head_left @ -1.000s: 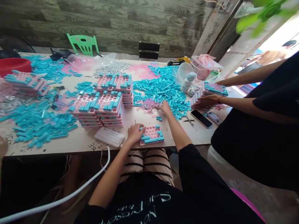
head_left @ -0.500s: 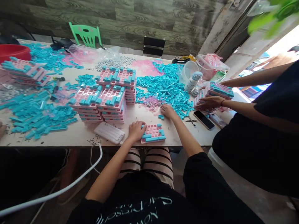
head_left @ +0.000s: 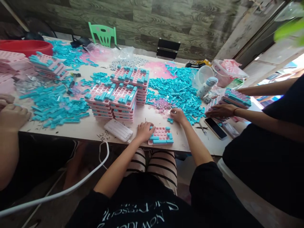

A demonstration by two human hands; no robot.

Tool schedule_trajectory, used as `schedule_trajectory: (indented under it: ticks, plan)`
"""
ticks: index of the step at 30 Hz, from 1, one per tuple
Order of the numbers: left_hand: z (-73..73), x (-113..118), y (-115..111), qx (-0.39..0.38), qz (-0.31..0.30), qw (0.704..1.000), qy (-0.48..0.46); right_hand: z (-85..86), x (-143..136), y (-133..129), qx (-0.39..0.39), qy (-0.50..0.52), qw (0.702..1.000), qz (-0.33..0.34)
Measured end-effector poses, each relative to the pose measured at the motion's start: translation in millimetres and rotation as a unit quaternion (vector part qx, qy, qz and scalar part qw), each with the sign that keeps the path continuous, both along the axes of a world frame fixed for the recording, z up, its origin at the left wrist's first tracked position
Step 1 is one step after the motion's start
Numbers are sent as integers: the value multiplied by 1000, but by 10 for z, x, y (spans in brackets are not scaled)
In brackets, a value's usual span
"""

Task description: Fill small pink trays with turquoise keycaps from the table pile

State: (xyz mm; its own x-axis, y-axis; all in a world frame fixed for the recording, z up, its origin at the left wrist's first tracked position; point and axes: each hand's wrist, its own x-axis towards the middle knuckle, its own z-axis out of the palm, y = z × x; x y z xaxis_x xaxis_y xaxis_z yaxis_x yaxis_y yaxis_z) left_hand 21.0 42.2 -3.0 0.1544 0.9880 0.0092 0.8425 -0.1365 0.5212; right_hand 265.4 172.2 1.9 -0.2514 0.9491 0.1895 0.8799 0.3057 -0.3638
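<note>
A pink frame with blue pieces (head_left: pixel 161 135) lies flat near the table's front edge. My left hand (head_left: pixel 144 131) rests at its left side, fingers closed on its edge, with a thin dark tool sticking up from the hand. My right hand (head_left: pixel 177 115) is beyond the frame, at the edge of the small pink and clear bits (head_left: pixel 162 106); its fingers are pinched together, and what they hold is too small to name. One loose blue piece (head_left: pixel 170 120) lies just beside that hand. Stacks of pink and blue frames (head_left: pixel 123 98) stand to the left.
Blue pieces (head_left: pixel 182 87) are heaped behind my right hand, others (head_left: pixel 57 106) lie left. A white power bank (head_left: pixel 118 130) with a cable is left of my hand. At right, a person's hands hold stacked frames beside a phone (head_left: pixel 215 128). Another person's hands are far left.
The view has swung to the left, so the scene sits further right and another person's hands show more at the left. My hands keep nearly the same places on the table.
</note>
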Motion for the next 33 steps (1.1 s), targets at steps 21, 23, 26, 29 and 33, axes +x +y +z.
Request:
schedule_trajectory:
  ticks: [21, 23, 26, 29, 33]
  plan:
    - [-30, 282, -197, -6, 88, 994, -67, 178, -689, -639, -50, -1, 988, 145]
    - [-12, 272, -175, -17, 91, 993, -73, 184, -602, -698, -59, 92, 981, 159]
    - [10, 269, -154, -29, 90, 992, -85, 165, -515, -837, -66, 154, 971, 169]
    - [18, 261, -145, -25, 89, 991, -94, 109, -489, -969, -39, 123, 975, 181]
    - [15, 237, -145, -20, 84, 991, -100, 23, -496, -1082, 7, 23, 985, 171]
